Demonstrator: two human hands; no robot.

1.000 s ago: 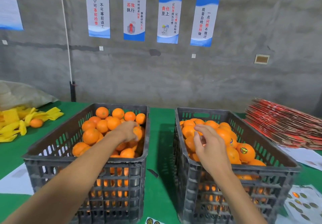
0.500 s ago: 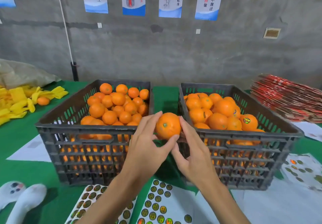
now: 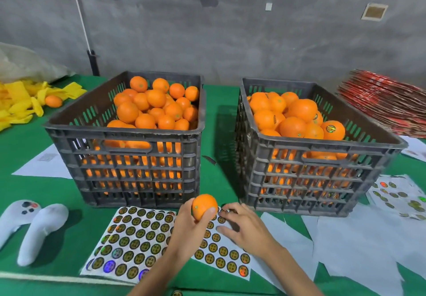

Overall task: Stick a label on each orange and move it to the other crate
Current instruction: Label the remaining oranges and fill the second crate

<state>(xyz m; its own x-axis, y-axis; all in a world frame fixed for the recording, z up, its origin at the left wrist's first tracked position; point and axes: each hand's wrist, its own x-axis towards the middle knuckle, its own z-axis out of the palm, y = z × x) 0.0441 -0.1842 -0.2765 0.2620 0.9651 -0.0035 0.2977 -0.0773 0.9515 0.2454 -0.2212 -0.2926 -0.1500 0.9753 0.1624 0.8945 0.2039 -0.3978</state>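
My left hand (image 3: 191, 229) grips one orange (image 3: 204, 206), fingers curled round its lower half, held just above the label sheets (image 3: 138, 238) in front of the two crates. My right hand (image 3: 244, 226) reaches onto the right-hand sheet; thumb and forefinger meet at a label near the sheet's top edge, apparently pinching it, though I cannot tell whether it has lifted.

Handling assessment: the orange looks firm, round and of modest weight, its peel slightly dimpled, so a wrapped hold from below should be secure; squeezing hard is unnecessary and could bruise it. The upper face is bare, which I judge the right place for the label. The label itself looks thin, flexible and glossy, best taken by one edge to avoid folding it on itself.

The left crate (image 3: 124, 134) holds unlabelled fruit; the right crate (image 3: 322, 143) shows labelled ones, so that is the destination.
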